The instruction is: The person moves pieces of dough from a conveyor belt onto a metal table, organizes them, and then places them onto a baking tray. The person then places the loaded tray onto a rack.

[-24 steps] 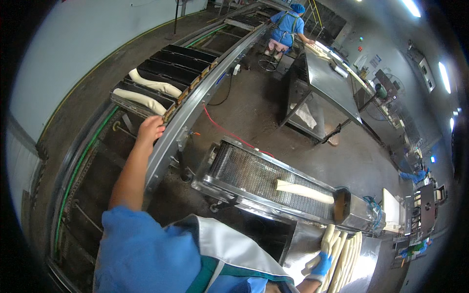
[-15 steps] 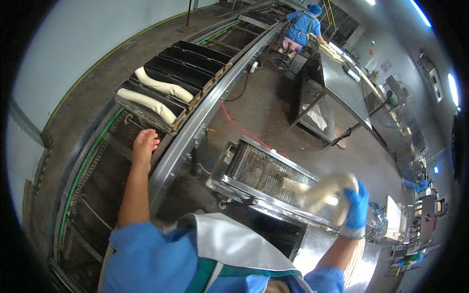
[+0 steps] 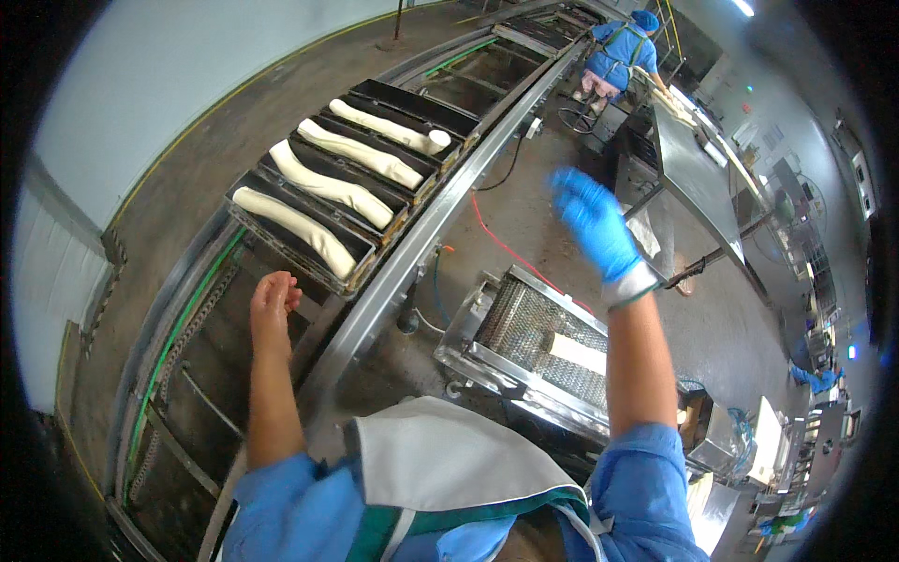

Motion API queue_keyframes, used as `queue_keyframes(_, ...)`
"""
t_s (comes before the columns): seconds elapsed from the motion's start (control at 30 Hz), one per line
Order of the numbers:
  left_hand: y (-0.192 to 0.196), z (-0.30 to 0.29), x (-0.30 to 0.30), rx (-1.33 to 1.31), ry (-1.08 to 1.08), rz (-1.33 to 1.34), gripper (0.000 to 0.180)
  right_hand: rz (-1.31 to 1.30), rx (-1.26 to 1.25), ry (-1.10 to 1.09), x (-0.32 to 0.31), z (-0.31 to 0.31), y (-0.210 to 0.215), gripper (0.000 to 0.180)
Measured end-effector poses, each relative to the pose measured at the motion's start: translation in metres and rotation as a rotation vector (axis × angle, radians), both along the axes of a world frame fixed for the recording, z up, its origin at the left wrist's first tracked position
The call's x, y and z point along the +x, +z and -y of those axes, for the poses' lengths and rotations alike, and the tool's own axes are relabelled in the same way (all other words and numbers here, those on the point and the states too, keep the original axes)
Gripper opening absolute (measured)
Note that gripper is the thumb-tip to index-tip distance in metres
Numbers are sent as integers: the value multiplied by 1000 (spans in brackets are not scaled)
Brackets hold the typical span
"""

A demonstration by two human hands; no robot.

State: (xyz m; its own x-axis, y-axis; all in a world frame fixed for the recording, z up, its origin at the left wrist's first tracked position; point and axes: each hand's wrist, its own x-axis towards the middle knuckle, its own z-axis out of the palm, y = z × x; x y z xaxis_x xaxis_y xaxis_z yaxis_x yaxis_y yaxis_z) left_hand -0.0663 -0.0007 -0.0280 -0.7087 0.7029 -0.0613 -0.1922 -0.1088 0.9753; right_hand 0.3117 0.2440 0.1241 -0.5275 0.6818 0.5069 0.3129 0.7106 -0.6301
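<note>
Bare left hand [image 3: 274,292], half-curled and empty, hangs near the pans [image 3: 417,108]; gloved right hand [image 3: 590,223], loosely extended, holds nothing, well apart. Dough [image 3: 296,231] lies in four pans; a jolt could push the farthest dough's end over its rim.

Dough strips [image 3: 298,232]: pale cream is seen throughout, left unpatterned.
Pans [image 3: 412,105]: coloured black inside, with rims marked by brownish stains.
Right hand [image 3: 595,225]: covered in vivid blue, finished by a white cuff [image 3: 629,284].
Sleeves [image 3: 646,468]: dyed plain mid-blue.
Apron bib [image 3: 449,459]: coloured whitish grey, bordered by dark green.
Mesh belt [image 3: 524,323]: silver-grey, patterned with a fine repeating grid.
Hose [image 3: 506,245]: coloured red.
Rail strip [image 3: 190,307]: coloured bright green.
Floor line [image 3: 197,120]: painted yellow.
Co-worker [image 3: 620,61]: dressed in blue top and cap, with pink worn below.
</note>
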Motion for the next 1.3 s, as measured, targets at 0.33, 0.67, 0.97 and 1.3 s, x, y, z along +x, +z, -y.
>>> queue_keyframes(0.33,14,-89,-5,-8,-132,7,23,1117,-113,-617,86,41,-191,34)
queue_keyframes(0.67,6,-189,-26,24,-72,203,58,-288,-227,-477,51,-52,49,29)
queue_keyframes(0.97,16,-267,-76,-294,320,213,79,-704,-448,468,-57,-111,105,54)
queue_keyframes(1.3,-25,-294,-149,-462,363,84,82,64,-659,16,59,-152,-54,36)
